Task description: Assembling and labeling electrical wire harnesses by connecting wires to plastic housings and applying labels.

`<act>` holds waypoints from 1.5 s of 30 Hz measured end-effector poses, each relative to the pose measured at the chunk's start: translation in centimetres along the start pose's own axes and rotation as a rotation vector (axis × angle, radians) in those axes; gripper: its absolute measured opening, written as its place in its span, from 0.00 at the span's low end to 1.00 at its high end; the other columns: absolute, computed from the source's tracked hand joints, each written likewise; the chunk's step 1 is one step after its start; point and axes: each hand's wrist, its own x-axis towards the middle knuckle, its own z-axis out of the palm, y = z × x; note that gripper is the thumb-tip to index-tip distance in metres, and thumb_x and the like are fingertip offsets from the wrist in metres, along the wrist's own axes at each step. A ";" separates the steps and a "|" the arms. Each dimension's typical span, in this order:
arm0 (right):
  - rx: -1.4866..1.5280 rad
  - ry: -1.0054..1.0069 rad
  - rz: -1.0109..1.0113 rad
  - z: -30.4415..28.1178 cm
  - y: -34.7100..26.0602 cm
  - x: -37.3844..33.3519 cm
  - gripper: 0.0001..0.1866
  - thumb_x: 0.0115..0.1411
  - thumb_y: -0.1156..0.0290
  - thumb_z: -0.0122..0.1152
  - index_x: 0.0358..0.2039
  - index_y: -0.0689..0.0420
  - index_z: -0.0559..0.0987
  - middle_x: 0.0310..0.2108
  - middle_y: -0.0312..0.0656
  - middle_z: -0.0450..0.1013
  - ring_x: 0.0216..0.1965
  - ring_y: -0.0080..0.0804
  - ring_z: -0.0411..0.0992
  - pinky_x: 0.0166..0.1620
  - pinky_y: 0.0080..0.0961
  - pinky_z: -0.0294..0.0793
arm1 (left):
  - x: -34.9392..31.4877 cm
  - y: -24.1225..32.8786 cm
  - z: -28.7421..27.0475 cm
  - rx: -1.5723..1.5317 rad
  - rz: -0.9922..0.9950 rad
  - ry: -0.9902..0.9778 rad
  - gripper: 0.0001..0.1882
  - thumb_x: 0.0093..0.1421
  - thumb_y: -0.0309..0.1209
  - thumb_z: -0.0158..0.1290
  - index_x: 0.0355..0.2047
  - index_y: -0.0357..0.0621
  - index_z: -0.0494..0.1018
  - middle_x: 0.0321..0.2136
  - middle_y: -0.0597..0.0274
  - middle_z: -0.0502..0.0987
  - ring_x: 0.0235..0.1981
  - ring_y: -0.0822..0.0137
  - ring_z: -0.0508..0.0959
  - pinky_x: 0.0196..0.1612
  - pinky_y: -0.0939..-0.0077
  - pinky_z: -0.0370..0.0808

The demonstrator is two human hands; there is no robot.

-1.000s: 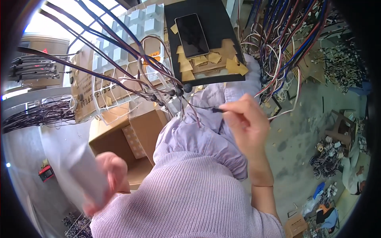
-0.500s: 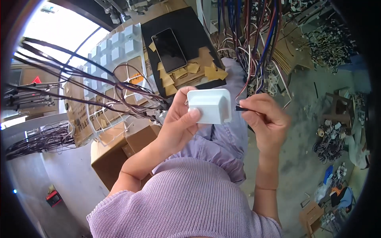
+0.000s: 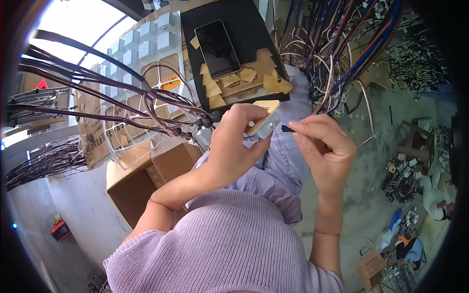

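My left hand (image 3: 233, 144) is closed around a white plastic housing (image 3: 266, 128), now tilted so that a tan-yellow layer (image 3: 266, 104) shows along its far edge. My right hand (image 3: 330, 151) pinches a small black connector (image 3: 287, 129) between thumb and forefinger. That connector's tip points at the housing's side, with a narrow gap between them. Red, blue and white wires (image 3: 326, 100) run from a hanging bundle down behind my right hand; their ends there are hidden.
Beyond my hands, a phone (image 3: 217, 49) lies on a black board (image 3: 249, 29) with tan adhesive pieces (image 3: 276, 84). White housings (image 3: 146, 49) stand in rows at far left, crossed by dark cable bundles (image 3: 112, 85). An open cardboard box (image 3: 129, 183) sits left of my lap.
My left hand has turned the white housing from face-on to edge-on, exposing its tan-yellow side. My right hand has shifted slightly left with the black connector. The whole view has shifted a little.
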 end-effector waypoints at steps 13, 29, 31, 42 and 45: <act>-0.306 0.041 -0.095 1.4 -0.7 -0.5 0.09 0.48 0.85 0.64 0.31 0.61 0.79 0.29 0.39 0.73 0.28 0.28 0.74 0.29 0.21 0.72 | 0.2 0.4 -0.4 0.311 0.350 -0.128 0.24 0.38 0.18 0.60 0.39 0.40 0.71 0.37 0.60 0.76 0.37 0.59 0.75 0.38 0.67 0.67; -0.019 -0.013 0.098 0.5 2.0 -1.3 0.07 0.52 0.86 0.61 0.33 0.63 0.79 0.29 0.34 0.67 0.27 0.16 0.66 0.28 0.13 0.65 | 0.2 -0.2 -0.9 -0.352 -0.169 -0.414 0.19 0.54 0.20 0.56 0.47 0.36 0.68 0.38 0.61 0.75 0.40 0.70 0.76 0.42 0.77 0.73; 0.201 0.015 0.139 0.1 3.6 -1.9 0.07 0.51 0.85 0.64 0.31 0.63 0.80 0.29 0.33 0.68 0.27 0.15 0.64 0.27 0.13 0.63 | 0.4 0.0 -1.4 -0.518 -0.298 -0.498 0.18 0.60 0.20 0.49 0.51 0.33 0.65 0.40 0.61 0.74 0.41 0.74 0.74 0.43 0.81 0.72; -0.199 -0.066 -0.176 1.6 3.3 -2.7 0.10 0.42 0.83 0.70 0.27 0.58 0.80 0.22 0.37 0.71 0.20 0.27 0.68 0.24 0.22 0.67 | 0.2 -3.6 -3.1 -0.859 -0.699 -0.711 0.12 0.60 0.20 0.51 0.43 0.42 0.65 0.38 0.64 0.74 0.41 0.77 0.74 0.44 0.84 0.70; -0.187 -0.077 -0.224 1.4 3.4 -2.5 0.11 0.43 0.83 0.70 0.29 0.57 0.80 0.23 0.37 0.71 0.20 0.27 0.68 0.24 0.22 0.68 | 0.4 -3.6 -2.8 -0.801 -0.613 -0.729 0.12 0.58 0.19 0.53 0.40 0.42 0.64 0.36 0.65 0.74 0.38 0.78 0.74 0.41 0.84 0.71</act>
